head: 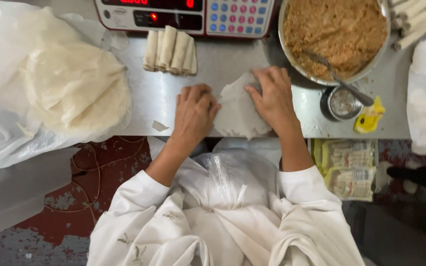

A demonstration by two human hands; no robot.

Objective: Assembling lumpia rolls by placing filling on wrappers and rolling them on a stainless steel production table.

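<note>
Head view, looking straight down: nearest is a white-sleeved lap with a clear plastic bag (228, 182) bunched on it, above a red floor (89, 197). To the right, below the table edge, sit packets (351, 170) in a yellow tray.

On the steel table (154, 106), at its near edge, lies a thin pale wrapper (237, 111). The left hand (193, 111) rests curled at the wrapper's left edge, fingers tucked under in a loose fist, touching the sheet; whether it pinches a fold is hard to tell from above. The right hand (272, 96) lies flat on the wrapper's right and far side, fingers together and stretched toward the far left, pressing down on it.

Left of the hands, a stack of wrappers (75, 88) lies on crumpled plastic sheeting (1, 138). A small scrap of dough (159, 126) sits between the stack and the left hand. Right of the right hand stands a small tin cup (341, 103), with a yellow scrap (369, 118) just beside it.

Farther off, four finished rolls (170, 50) lie side by side in front of a scale (183, 17) with coloured buttons. Right of the scale, a metal bowl (292, 64) holds brown filling (336, 29) with a spoon (336, 76) leaning out over the rim. More rolls (412, 22) are piled at the far right corner.
</note>
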